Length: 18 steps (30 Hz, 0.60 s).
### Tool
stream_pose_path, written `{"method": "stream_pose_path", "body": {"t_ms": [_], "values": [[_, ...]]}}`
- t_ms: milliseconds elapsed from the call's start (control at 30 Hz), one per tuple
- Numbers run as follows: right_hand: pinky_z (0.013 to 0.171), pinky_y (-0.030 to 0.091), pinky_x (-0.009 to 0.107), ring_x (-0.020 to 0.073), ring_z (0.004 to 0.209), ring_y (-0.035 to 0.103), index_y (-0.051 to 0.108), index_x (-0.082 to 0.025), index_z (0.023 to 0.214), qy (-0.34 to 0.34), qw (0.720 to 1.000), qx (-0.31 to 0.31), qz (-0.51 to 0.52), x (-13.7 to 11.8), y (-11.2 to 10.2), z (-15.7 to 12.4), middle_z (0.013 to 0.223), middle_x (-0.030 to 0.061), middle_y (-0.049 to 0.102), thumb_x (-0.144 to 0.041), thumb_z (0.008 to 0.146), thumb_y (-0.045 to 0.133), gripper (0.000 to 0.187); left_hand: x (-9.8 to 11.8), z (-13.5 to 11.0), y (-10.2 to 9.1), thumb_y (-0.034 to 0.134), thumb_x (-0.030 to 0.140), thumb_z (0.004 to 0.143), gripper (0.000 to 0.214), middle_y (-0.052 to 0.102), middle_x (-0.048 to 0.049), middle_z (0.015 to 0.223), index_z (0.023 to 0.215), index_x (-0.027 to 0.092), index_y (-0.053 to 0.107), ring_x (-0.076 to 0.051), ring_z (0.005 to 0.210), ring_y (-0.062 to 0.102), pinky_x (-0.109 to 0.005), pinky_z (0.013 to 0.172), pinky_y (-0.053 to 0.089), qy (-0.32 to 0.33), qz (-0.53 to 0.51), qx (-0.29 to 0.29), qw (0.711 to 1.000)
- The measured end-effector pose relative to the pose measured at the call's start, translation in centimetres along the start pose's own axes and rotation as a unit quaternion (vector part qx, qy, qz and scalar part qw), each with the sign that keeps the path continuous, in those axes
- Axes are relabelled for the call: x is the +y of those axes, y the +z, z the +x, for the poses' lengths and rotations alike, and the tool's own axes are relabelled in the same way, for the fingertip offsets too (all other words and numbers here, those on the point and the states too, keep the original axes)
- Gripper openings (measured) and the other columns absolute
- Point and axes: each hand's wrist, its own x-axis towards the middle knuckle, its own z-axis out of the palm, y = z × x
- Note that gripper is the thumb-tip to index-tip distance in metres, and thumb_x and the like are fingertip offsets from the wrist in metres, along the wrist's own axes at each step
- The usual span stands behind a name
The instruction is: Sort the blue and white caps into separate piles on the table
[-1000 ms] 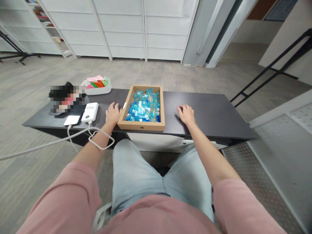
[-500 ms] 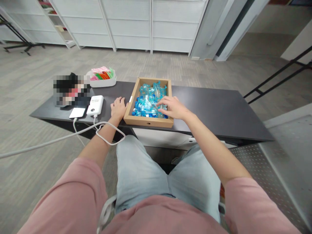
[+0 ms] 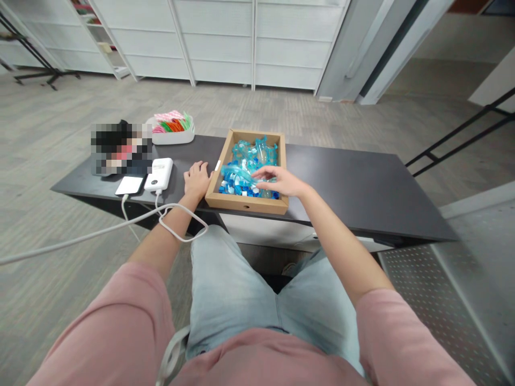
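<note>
A shallow cardboard box stands at the table's front edge, filled with translucent blue plastic pieces that look like small bottles, several with darker blue and white ends. My right hand reaches over the box's right wall. Its thumb and fingers pinch one end of a translucent blue plastic bottle, which lies sideways above the others and points left. My left hand rests on the tabletop with fingers spread, its fingertips against the box's left side.
On the dark table, left of my left hand, lie a white power bank and a white-screened device with cables. A white cable crosses my left forearm. Behind them stands a white basket of colourful items beside a blurred-out patch.
My right hand has closed on a blue bottle in the box and lifted it slightly, turning it to point left. My left hand stays at the box's side. The view has shifted slightly.
</note>
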Motion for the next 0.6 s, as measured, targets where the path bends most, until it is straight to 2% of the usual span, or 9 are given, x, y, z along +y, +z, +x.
{"method": "stream_pose_path", "body": {"t_ms": [100, 200, 333, 467, 533, 600], "values": [[0.107, 0.068, 0.046, 0.0270, 0.111, 0.081, 0.085, -0.032, 0.131, 0.024, 0.985, 0.115, 0.128, 0.0, 0.0, -1.0, 0.119, 0.0040, 0.088, -0.071, 0.086, 0.102, 0.062, 0.0, -0.1, -0.1, 0.044, 0.031, 0.117, 0.065, 0.051, -0.0261, 0.190, 0.179, 0.018, 0.061, -0.040, 0.179, 0.046, -0.064, 0.145, 0.040, 0.006, -0.002, -0.004, 1.000], [0.103, 0.070, 0.045, 0.0285, 0.118, 0.082, 0.080, -0.038, 0.134, 0.042, 0.947, 0.230, 0.220, -0.3, -0.3, -2.1, 0.121, 0.0021, 0.087, -0.080, 0.083, 0.099, 0.068, -0.2, -0.1, -0.2, 0.046, 0.032, 0.118, 0.063, 0.052, -0.0265, 0.190, 0.178, 0.019, 0.062, -0.042, 0.179, 0.046, -0.068, 0.144, 0.039, 0.007, -0.015, -0.004, 1.000], [0.093, 0.071, 0.044, 0.0285, 0.116, 0.082, 0.075, -0.042, 0.144, 0.057, 0.919, 0.292, 0.258, -0.4, -1.6, -4.1, 0.130, 0.0033, 0.089, -0.083, 0.087, 0.092, 0.072, -0.5, 0.0, -0.5, 0.043, 0.029, 0.118, 0.063, 0.049, -0.0309, 0.191, 0.177, 0.014, 0.059, -0.043, 0.180, 0.044, -0.069, 0.144, 0.037, 0.019, -0.030, -0.019, 0.999], [0.092, 0.068, 0.042, 0.0286, 0.118, 0.082, 0.077, -0.040, 0.141, 0.073, 0.916, 0.337, 0.204, 0.9, -4.3, -7.6, 0.127, 0.0047, 0.089, -0.083, 0.087, 0.090, 0.070, -0.5, 0.0, -0.6, 0.037, 0.031, 0.118, 0.066, 0.047, -0.0298, 0.192, 0.179, 0.013, 0.056, -0.043, 0.181, 0.043, -0.068, 0.146, 0.036, 0.012, -0.008, -0.029, 0.999], [0.093, 0.066, 0.043, 0.0292, 0.114, 0.082, 0.082, -0.036, 0.135, 0.096, 0.920, 0.362, 0.117, 2.0, -6.3, -10.2, 0.120, 0.0055, 0.088, -0.080, 0.086, 0.091, 0.066, -0.6, 0.1, -0.5, 0.033, 0.033, 0.117, 0.069, 0.047, -0.0304, 0.192, 0.179, 0.012, 0.056, -0.044, 0.180, 0.045, -0.068, 0.146, 0.037, 0.011, 0.002, -0.029, 1.000], [0.096, 0.064, 0.044, 0.0292, 0.108, 0.081, 0.087, -0.031, 0.129, 0.135, 0.917, 0.375, -0.018, 3.0, -8.5, -13.2, 0.116, 0.0071, 0.087, -0.071, 0.086, 0.092, 0.059, -0.8, 0.4, -0.2, 0.029, 0.035, 0.116, 0.073, 0.047, -0.0324, 0.191, 0.179, 0.009, 0.055, -0.045, 0.179, 0.046, -0.069, 0.144, 0.038, 0.015, 0.008, -0.032, 0.999]]}}
